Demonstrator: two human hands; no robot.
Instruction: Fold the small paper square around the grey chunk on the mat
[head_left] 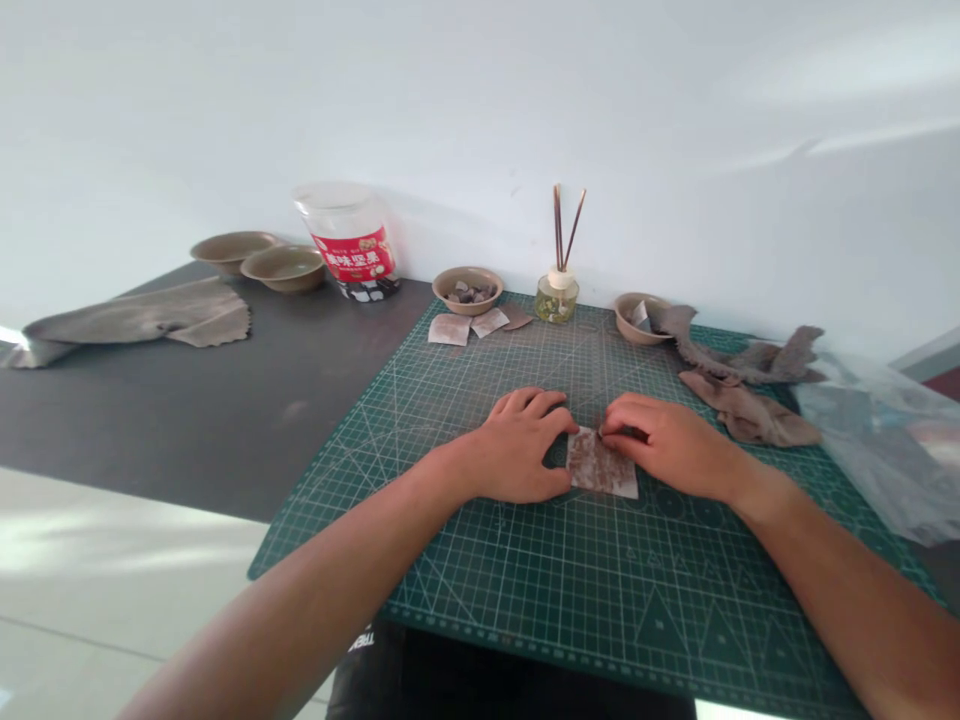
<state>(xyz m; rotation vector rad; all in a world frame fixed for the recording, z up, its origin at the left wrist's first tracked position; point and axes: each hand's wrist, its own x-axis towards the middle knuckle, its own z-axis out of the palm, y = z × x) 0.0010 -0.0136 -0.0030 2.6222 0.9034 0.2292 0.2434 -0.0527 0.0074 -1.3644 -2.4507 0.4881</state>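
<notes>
Sheet lies flat on the green mat, pale with brown smears. Left hand at its 9 o'clock: fingers spread, thumb and fingertip on the left edge, steadying it, not gripping. Right hand at 3 o'clock: thumb and finger pinch a small brown bit at the top edge, mostly hidden, identity unclear. Looks partway: brown covers much of the sheet, pale patches left, mainly lower right. At 10 to 11, two scraps with brownish marks, maybe finished ones, beside a bowl of grey chunks. Diffuser between 11 and 12; second bowl between 12 and 1. Rags at 2, plastic bag at 3, tub at 10.
</notes>
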